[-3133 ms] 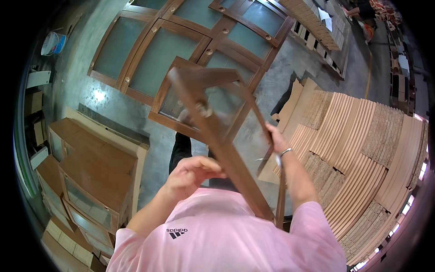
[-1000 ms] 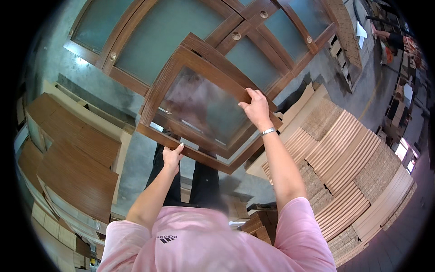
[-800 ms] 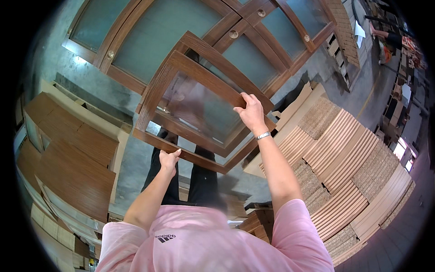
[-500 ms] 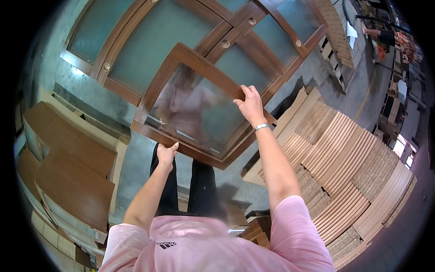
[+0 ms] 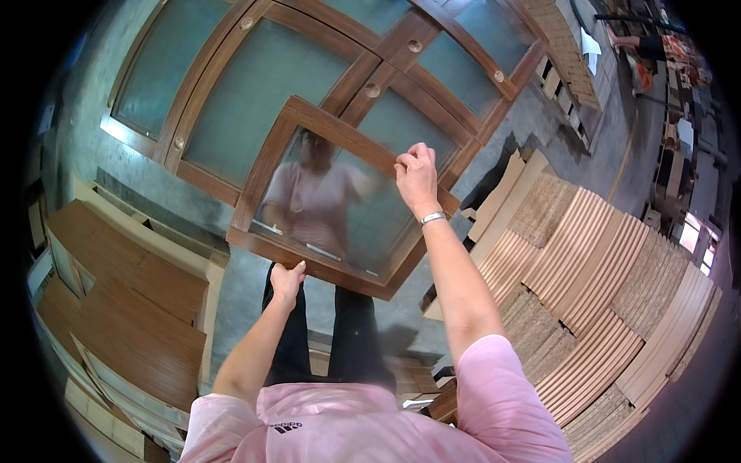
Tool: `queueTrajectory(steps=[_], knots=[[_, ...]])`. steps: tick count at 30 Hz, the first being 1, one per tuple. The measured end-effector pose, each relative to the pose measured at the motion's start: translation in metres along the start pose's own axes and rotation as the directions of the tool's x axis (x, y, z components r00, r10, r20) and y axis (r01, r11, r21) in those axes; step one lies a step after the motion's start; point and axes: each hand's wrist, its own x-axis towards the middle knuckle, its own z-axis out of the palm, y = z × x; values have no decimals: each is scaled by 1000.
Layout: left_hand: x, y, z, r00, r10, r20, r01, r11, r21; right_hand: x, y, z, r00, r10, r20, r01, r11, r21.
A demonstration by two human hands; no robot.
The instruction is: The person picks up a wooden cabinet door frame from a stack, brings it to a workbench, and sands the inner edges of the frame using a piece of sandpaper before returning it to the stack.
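Observation:
My left hand (image 5: 287,284) grips the near edge of a brown wood-framed glass door (image 5: 258,177), its thumb on top and its fingers hidden underneath. The door lies tilted in front of my legs, and its glass reflects a person in pink. At the door's right-hand side is my right hand (image 5: 417,179), with a bracelet at the wrist. Its fingers are bent and pinched together at the outer edge; what they hold, if anything, is hidden. Beyond the door lie several larger doors (image 5: 255,92) with brown frames, greenish panes and round fittings.
Stacked pale boards (image 5: 587,239) stand to my right, with cardboard along their near side. On my left are brown panels (image 5: 139,332) in stacks. Grey concrete floor (image 5: 243,297) shows around my legs. A person's bare legs and dark shorts (image 5: 651,48) appear at the far right.
The glass door has swung slightly and its far corner has come nearer to me. My right hand's fingers have drawn together at its edge. My left hand keeps its hold.

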Motion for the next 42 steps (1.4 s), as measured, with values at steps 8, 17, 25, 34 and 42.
queueTrajectory(steps=[8, 17, 25, 34, 42], knots=[[-7, 83, -57, 770, 638, -21, -516, 641, 568, -82, 56, -5, 667, 574, -475, -600, 792, 115], [96, 231, -9, 732, 651, 202, -668, 625, 405, -184, 126, 34, 484, 593, 644, -703, -176, 689], [107, 260, 35, 807, 470, 358, -590, 671, 449, -173, 125, 50, 535, 597, 598, -509, -338, 792], [116, 262, 35, 884, 381, 270, -459, 816, 352, -172, 111, 57, 497, 666, 556, -489, -315, 814], [95, 265, 48, 923, 224, 312, -268, 958, 106, -191, 132, 82, 388, 819, 422, -403, -261, 877]])
